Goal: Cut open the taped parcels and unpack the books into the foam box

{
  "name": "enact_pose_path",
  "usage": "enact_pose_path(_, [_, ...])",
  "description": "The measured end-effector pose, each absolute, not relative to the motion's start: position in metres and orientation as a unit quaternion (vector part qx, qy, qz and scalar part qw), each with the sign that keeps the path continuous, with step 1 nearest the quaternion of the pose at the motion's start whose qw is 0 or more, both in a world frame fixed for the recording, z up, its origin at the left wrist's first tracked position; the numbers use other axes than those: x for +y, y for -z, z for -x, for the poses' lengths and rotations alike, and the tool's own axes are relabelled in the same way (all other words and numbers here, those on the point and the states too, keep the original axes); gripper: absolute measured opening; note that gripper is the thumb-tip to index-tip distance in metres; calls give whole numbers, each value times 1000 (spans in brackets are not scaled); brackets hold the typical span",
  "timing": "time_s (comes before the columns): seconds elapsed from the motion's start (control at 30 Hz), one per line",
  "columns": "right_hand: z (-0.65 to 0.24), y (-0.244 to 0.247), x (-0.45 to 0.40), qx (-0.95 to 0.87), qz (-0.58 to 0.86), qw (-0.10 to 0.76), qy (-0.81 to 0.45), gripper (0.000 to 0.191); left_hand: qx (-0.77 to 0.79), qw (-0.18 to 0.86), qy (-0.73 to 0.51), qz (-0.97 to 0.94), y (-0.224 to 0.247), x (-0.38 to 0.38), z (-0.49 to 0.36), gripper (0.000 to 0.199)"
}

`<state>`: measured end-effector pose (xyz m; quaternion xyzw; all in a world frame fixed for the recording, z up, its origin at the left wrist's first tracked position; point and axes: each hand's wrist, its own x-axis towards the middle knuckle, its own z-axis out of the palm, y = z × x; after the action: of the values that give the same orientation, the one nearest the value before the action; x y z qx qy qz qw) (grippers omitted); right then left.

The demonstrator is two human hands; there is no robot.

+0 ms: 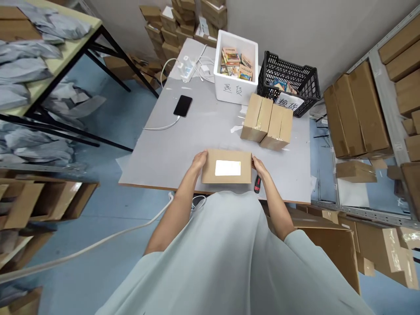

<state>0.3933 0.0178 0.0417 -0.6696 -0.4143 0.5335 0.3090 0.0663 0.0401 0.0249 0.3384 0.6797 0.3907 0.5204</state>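
Note:
A brown cardboard box [211,175] with a white label [228,168] on its upper face is at the table's front edge. My left hand [199,161] grips its left end, and my right hand [259,166] holds its right end, fingers partly hidden behind it. Just below my right hand, a red and black tool [257,184] lies on the grey table [197,127]. Two closed cardboard boxes [257,117] [278,127] stand side by side farther back on the right.
At the table's back are a white bin [231,89] and a black crate [288,70], both holding small packets. A phone [183,106] with a cable lies left. Beside the table stand a shelf [377,74] on the right and another table [62,57] on the left.

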Motion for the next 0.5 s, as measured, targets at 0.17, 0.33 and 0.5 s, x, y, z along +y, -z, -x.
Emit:
enact_pose_path(0.17, [-388, -59, 6, -323, 617, 383, -606, 75, 684, 514, -404, -324, -48, 32, -69, 70])
enact_pose_path(0.33, [-393, -87, -21, -340, 582, 448, -587, 74, 644, 510, -469, -326, -61, 6, -61, 80])
enact_pose_path(0.5, [-394, -99, -35, -382, 603, 442, -543, 67, 664, 479, -479, -317, -52, -19, -63, 60])
